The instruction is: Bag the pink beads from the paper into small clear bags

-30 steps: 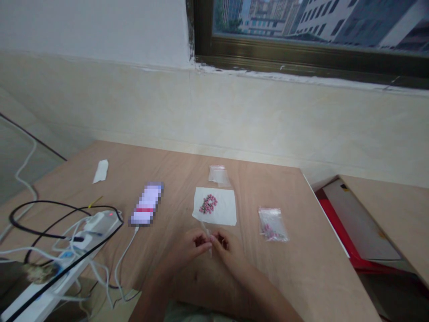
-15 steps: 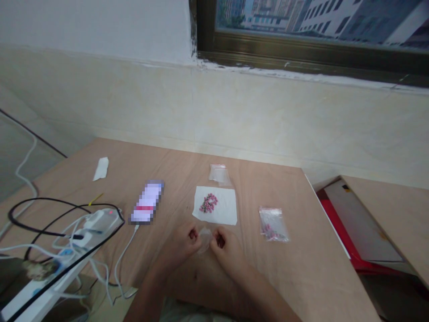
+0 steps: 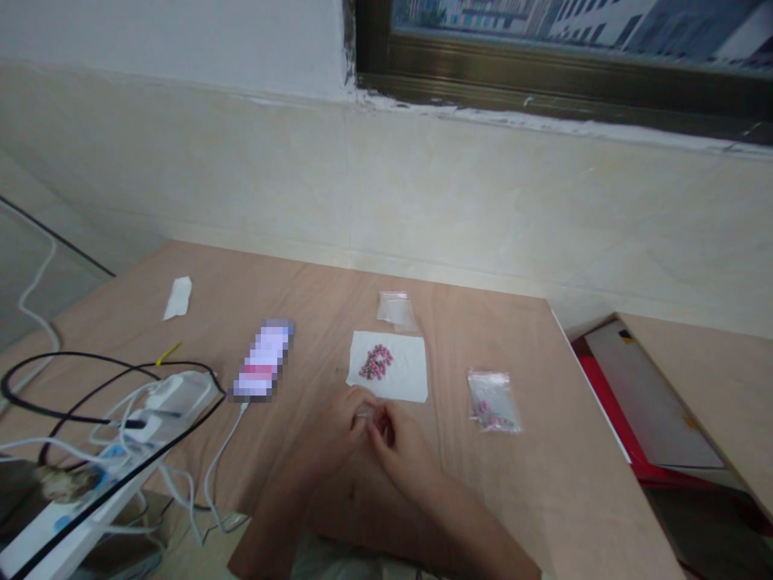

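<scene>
My left hand [image 3: 344, 417] and my right hand [image 3: 395, 435] meet near the table's front edge, both with curled fingers. Between them shows part of a small clear, filmy thing [image 3: 364, 411]; the fingers hide most of it, and its kind is unclear. Both hands appear to pinch it. Just beyond lies a white paper sheet [image 3: 409, 374] bearing a cluster of pink beads [image 3: 375, 362] with some darker bits. To the right is a clear zip bag [image 3: 493, 401] with more pink beads inside. Behind the paper lies another clear zip bag [image 3: 395, 308].
A phone [image 3: 262, 360] with a charging cable lies left of the paper. Further left, a white power strip [image 3: 175, 407] sits among tangled cables. A white scrap [image 3: 178, 298] lies at the back left. Wall and window [image 3: 513, 68] stand behind the table.
My hands have drawn together, the left turning over toward the right, so less of the clear thing shows between them. The whole view has shifted slightly. The beads and bags have stayed put.
</scene>
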`<state>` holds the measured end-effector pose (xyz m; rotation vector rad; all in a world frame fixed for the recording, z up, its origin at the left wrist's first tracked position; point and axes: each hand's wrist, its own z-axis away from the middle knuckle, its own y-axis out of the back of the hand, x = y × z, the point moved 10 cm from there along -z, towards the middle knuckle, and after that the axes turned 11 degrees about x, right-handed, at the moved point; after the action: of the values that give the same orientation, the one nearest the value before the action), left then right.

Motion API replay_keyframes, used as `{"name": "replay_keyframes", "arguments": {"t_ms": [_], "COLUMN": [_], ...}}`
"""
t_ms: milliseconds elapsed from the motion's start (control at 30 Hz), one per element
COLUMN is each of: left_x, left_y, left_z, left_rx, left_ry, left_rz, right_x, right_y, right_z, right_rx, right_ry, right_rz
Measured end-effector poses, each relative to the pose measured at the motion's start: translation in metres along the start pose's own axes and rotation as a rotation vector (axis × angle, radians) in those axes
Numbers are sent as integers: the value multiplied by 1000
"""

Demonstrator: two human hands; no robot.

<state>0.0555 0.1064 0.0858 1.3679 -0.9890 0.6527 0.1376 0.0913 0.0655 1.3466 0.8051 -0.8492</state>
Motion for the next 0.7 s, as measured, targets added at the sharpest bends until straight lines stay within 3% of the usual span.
{"name": "replay_keyframes", "arguments": {"t_ms": [100,233,400,533,600,700], "left_x": [6,12,12,-8,-17,-26], "left_y": [1,11,14,24,32,41], "left_z": [0,5,11,3,-3,-11], "left_rx": [-8,-46,-130,-17,64,145], "left_ry": [-38,-53,-80,-49,-26,11], "left_rz": [3,-61,-105,-185,-211,-251], "right_x": [2,5,6,15,30,52], "right_y": [-8,4,10,-7,-1,23], "right_z": [-2,-11,-20,-32,-47,-70], "right_rx": [-37,16,23,-121,-20,276], "right_ry": [0,-51,-173,-197,-188,-130], "right_rz": [18,51,-127,-301,-277,-64]}}
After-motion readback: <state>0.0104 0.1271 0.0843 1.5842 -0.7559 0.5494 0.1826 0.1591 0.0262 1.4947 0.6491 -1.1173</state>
